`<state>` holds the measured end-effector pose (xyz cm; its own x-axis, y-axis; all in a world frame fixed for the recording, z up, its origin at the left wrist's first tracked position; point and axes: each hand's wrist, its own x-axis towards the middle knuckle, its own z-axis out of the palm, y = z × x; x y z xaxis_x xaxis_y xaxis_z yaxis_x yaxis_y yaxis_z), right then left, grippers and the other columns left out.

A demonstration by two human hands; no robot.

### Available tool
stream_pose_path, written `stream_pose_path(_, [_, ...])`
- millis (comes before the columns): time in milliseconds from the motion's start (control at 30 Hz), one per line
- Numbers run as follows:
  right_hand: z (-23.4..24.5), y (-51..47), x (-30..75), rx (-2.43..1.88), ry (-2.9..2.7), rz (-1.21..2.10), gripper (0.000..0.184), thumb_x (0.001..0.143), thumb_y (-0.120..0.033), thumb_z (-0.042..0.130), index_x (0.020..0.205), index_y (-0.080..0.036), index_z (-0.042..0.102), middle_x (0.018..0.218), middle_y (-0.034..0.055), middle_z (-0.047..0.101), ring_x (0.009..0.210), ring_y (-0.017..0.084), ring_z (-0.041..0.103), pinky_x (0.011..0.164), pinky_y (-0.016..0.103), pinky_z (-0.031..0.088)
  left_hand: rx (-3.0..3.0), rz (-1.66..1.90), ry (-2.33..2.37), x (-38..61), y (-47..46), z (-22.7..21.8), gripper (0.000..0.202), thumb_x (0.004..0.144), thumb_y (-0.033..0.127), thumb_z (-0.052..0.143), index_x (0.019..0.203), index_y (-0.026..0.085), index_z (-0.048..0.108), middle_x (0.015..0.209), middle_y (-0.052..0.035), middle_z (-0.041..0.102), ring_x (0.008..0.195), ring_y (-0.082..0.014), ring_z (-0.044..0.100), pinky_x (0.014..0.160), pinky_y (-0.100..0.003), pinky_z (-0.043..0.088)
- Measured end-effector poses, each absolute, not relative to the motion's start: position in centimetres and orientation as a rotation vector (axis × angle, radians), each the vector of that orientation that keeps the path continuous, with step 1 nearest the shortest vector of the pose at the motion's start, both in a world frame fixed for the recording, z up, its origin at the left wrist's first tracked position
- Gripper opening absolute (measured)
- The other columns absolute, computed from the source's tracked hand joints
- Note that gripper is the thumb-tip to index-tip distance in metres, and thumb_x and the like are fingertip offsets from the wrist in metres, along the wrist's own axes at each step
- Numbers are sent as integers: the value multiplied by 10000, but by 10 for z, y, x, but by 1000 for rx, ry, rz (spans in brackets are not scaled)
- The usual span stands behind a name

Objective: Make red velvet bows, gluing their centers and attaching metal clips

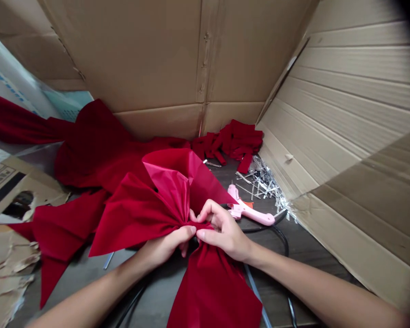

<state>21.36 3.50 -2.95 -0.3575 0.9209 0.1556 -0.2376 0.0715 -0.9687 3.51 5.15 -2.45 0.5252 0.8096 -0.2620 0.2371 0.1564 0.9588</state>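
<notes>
A large red fabric bow (133,209) is gathered at its middle between my two hands. My left hand (172,241) pinches the gathers from the left, thumb on top. On the right, my right hand (222,232) grips the gathered centre with thumb and bent fingers. Both thumb tips nearly meet there. Stiff loops fan out upward and to the left, and a wide tail (215,287) hangs toward me. Just beyond my right hand lies a pink glue gun (253,212), partly covered by the bow. Some fingers of my left hand are hidden under the cloth.
Cardboard walls (140,59) enclose the back and right. Red fabric pieces (89,146) lie at the left, with a pile of small red strips (239,139) at the back. Silver twist ties (264,180) are scattered right. A black cable (282,237) crosses the dark tabletop (314,264).
</notes>
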Motion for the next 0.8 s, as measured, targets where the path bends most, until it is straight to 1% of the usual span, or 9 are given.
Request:
stream_pose_path(100, [-28, 33, 214, -713, -1344, 1528, 323, 768, -328, 718, 877, -202, 441, 728, -43, 503, 583, 89, 436, 543, 229, 308, 1314, 586, 880, 34, 52, -21, 296, 834, 450, 503, 770, 169, 566, 504, 44, 458, 487, -114, 389, 528, -258, 335])
stream_pose_path(200, [-27, 32, 213, -726, -1315, 1533, 312, 785, -342, 706, 862, -206, 437, 721, -45, 505, 576, 86, 423, 539, 230, 301, 1327, 552, 851, 33, 53, -18, 298, 832, 464, 528, 801, 170, 563, 523, 49, 452, 514, -117, 410, 545, -254, 335])
stream_pose_path(267, [-27, 30, 213, -736, -1305, 1534, 309, 788, -350, 703, 855, -208, 437, 706, -51, 493, 558, 84, 415, 535, 231, 304, 1348, 513, 846, 32, 53, -17, 319, 832, 482, 533, 756, 173, 551, 561, 41, 467, 551, -121, 430, 573, -255, 347])
stream_pose_path(333, [-27, 29, 214, -733, -1294, 1551, 304, 789, -347, 700, 853, -211, 436, 706, -49, 496, 551, 87, 428, 535, 235, 317, 1363, 481, 849, 32, 53, -15, 352, 835, 486, 526, 673, 174, 517, 603, 28, 482, 596, -125, 443, 608, -257, 359])
stream_pose_path(400, [-26, 27, 215, -734, -1276, 1570, 284, 792, -334, 693, 854, -212, 444, 727, -39, 516, 562, 95, 453, 542, 241, 331, 1353, 459, 832, 33, 53, -11, 342, 827, 480, 529, 669, 178, 504, 630, 27, 486, 620, -126, 445, 629, -257, 364])
stream_pose_path(467, [-26, 25, 215, -760, -1250, 1549, 255, 782, -309, 696, 848, -210, 470, 742, -31, 529, 581, 101, 462, 555, 247, 335, 1333, 455, 797, 35, 52, -7, 291, 810, 467, 546, 740, 186, 518, 639, 36, 485, 616, -126, 444, 623, -255, 365])
stream_pose_path(533, [-26, 22, 215, -794, -1214, 1510, 232, 762, -289, 704, 830, -209, 497, 750, -24, 541, 607, 111, 468, 580, 258, 343, 1343, 456, 781, 37, 51, -2, 277, 806, 456, 544, 742, 188, 515, 637, 36, 486, 610, -126, 446, 617, -255, 362])
stream_pose_path(700, [-29, 20, 214, -816, -1171, 1525, 222, 731, -273, 722, 775, -217, 512, 764, -7, 566, 705, 158, 515, 659, 293, 377, 1377, 393, 868, 36, 49, -2, 341, 774, 489, 507, 620, 187, 474, 639, 19, 464, 617, -131, 420, 592, -260, 347])
stream_pose_path(800, [-29, 21, 213, -837, -1190, 1516, 206, 707, -242, 718, 749, -216, 518, 805, 9, 591, 784, 182, 541, 712, 311, 390, 1373, 356, 894, 34, 47, -9, 354, 772, 469, 495, 571, 183, 440, 640, 16, 456, 603, -123, 385, 566, -257, 329])
